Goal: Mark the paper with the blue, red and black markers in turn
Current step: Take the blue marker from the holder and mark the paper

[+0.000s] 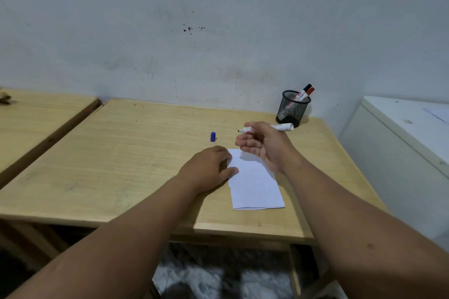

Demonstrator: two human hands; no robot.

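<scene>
My right hand point(261, 144) is raised above the far edge of the white sheet of paper point(256, 183), its fingers closed around an uncapped white-barrelled marker point(281, 127) whose dark tip points toward nine o'clock. My left hand point(209, 167) lies flat on the light wooden bench point(121, 165), fingers loosely spread, its thumb and fingertips pressing the paper's left edge. The small blue cap point(212, 136) stands upright on the bench at about eleven o'clock from the paper. At one o'clock, by the wall, a black wire-mesh cup point(292, 109) holds a black-capped marker point(305, 91) and a red-capped marker point(309, 93).
</scene>
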